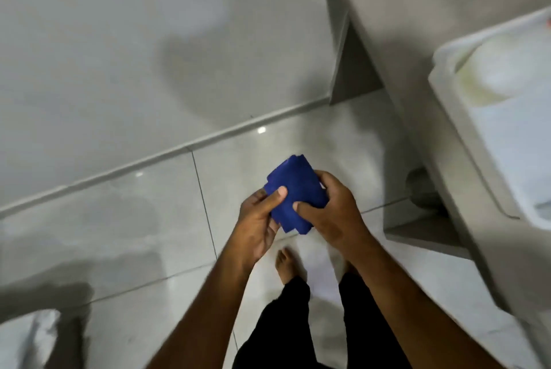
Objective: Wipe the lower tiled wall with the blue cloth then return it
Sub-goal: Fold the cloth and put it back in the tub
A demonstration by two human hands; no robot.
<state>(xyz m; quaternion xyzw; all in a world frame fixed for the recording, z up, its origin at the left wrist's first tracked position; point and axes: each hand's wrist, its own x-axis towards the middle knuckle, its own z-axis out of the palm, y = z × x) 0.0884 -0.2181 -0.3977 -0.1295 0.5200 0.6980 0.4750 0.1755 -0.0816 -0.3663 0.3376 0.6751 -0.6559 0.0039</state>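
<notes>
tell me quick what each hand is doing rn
left hand: closed on the folded blue cloth
right hand: closed on the same cloth

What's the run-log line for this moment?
phase: cloth in hand, not on wall | left hand: grips folded blue cloth | right hand: grips cloth | grey tiled wall: untouched

Folded blue cloth [295,195] between left hand [258,221] and right hand [331,213], above glossy tiled floor [134,219]; grey tiled wall [119,55] beyond, white washbasin [507,106] right.
</notes>
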